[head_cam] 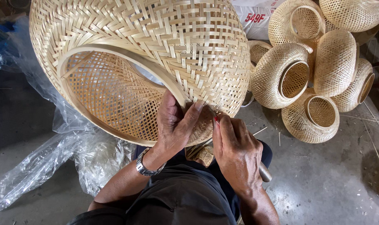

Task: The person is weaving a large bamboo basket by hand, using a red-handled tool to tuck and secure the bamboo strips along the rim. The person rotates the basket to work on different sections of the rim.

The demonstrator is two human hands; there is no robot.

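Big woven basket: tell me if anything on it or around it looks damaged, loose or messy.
No damage shows on the big woven basket. Beside it, crumpled clear plastic sheet sprawls over the floor, and thin bamboo slivers lie scattered near the pile of smaller baskets, which lean at odd angles.

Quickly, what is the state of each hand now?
Left hand: closed on the rim of the woven bamboo lampshade.
Right hand: closed on a tool handle, at the weave.
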